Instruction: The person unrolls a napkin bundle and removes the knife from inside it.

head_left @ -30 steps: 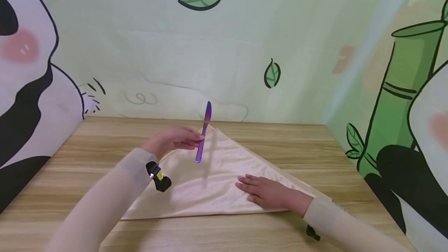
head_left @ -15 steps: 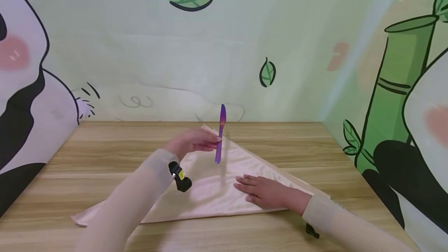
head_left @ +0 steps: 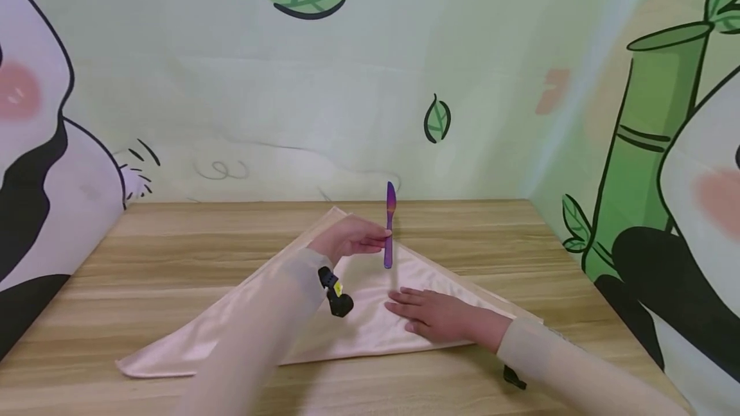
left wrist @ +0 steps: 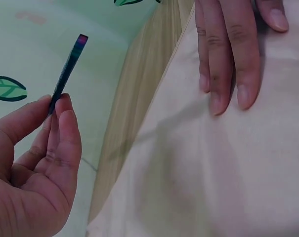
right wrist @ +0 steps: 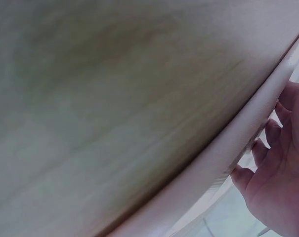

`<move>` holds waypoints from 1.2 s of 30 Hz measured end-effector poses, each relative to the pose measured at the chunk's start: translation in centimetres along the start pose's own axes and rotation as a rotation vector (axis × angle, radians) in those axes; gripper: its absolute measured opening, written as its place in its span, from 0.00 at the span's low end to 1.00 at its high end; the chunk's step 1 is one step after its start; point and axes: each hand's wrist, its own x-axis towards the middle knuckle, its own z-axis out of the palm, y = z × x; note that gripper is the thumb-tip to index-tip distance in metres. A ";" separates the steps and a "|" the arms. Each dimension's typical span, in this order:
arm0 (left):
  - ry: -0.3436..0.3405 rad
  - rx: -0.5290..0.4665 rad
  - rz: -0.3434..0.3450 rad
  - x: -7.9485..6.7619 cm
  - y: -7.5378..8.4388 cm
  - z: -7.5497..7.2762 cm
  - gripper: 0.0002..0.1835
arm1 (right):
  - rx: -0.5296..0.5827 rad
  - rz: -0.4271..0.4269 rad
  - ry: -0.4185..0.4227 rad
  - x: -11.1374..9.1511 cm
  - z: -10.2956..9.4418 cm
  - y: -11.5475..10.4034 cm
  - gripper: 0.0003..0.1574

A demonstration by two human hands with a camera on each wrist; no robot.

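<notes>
A purple iridescent table knife (head_left: 390, 201) stands upright above the cloth, blade up. My left hand (head_left: 354, 237) pinches its handle between thumb and fingertips. In the left wrist view the knife (left wrist: 69, 66) shows edge-on, rising from those fingers. Under both hands lies a pale pink cloth (head_left: 358, 339) folded into a triangle, its peak at the far side. My right hand (head_left: 436, 316) rests on the cloth's right half with fingers extended. Seen from the palm side in the right wrist view, the right hand (right wrist: 282, 143) is beside the cloth's folded edge.
A wood-grain table (head_left: 144, 262) carries the cloth. Behind it rises a pale green wall (head_left: 231, 82) with printed leaves, pandas and a bamboo stalk. Black wrist cameras sit on both cuffs, the left camera (head_left: 340, 303) hanging over the cloth.
My left hand has carried the knife to the right across the cloth, keeping it upright. More of the cloth's left corner now shows. The right hand has stayed in place.
</notes>
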 end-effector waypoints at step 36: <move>-0.008 -0.291 -0.087 24.1 -10.4 3.7 0.10 | -0.166 -0.030 0.016 -0.1 -0.2 0.1 0.28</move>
